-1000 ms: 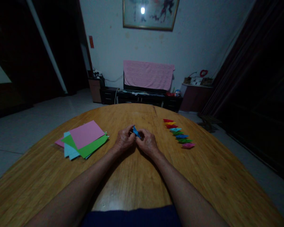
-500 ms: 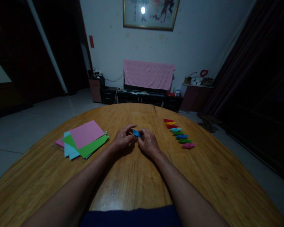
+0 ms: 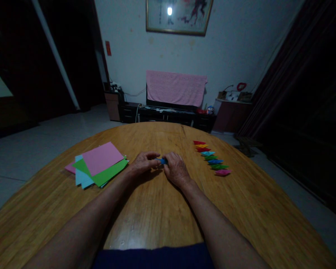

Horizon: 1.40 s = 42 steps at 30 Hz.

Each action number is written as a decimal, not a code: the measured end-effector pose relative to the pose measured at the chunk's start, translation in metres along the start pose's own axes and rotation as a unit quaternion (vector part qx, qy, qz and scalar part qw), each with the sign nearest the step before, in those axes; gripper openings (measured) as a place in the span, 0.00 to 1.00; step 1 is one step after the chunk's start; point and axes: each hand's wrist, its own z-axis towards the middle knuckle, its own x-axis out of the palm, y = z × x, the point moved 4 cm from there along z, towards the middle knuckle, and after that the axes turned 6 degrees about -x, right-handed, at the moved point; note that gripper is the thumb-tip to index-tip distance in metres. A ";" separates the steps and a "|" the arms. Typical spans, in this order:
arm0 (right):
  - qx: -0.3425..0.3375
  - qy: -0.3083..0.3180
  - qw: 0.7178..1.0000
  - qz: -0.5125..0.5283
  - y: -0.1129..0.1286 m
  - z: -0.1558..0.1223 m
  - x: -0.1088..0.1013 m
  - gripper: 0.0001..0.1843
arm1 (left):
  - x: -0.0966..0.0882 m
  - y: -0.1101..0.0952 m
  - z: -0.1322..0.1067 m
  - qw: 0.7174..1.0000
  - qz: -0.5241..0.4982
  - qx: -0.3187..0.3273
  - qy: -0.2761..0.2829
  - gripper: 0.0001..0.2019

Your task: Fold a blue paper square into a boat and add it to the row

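A large oval wooden table (image 3: 156,213) fills the near view, its far edge well beyond the hands. To their left lies a loose stack of pink, green and pale blue paper sheets (image 3: 100,164); to their right, a row of small multicoloured folded paper pieces (image 3: 211,157). The left hand (image 3: 142,163) and right hand (image 3: 177,170) pinch a small blue folded paper (image 3: 161,161) between them, seemingly against the tabletop, though it is mostly hidden.

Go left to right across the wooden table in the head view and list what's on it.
stack of coloured paper sheets → left hand → blue folded paper → right hand → row of small folded paper pieces
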 end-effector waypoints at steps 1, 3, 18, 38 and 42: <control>0.001 0.004 1.000 -0.009 0.000 0.000 0.000 0.12 | -0.001 -0.002 0.000 0.999 0.050 0.019 0.006 0.17; 0.001 0.007 1.000 -0.023 0.000 -0.001 -0.001 0.11 | -0.004 -0.006 0.002 0.982 0.176 0.072 0.000 0.09; 0.064 -0.076 0.990 0.102 -0.028 -0.016 -0.003 0.10 | -0.004 -0.017 0.004 0.792 0.570 0.215 -0.050 0.08; 0.071 -0.045 0.993 0.081 -0.027 -0.013 0.000 0.08 | -0.007 -0.017 0.008 0.822 0.520 0.226 -0.044 0.07; 0.065 -0.046 0.994 0.079 -0.026 -0.013 0.000 0.08 | -0.008 -0.016 0.009 0.829 0.507 0.233 -0.048 0.06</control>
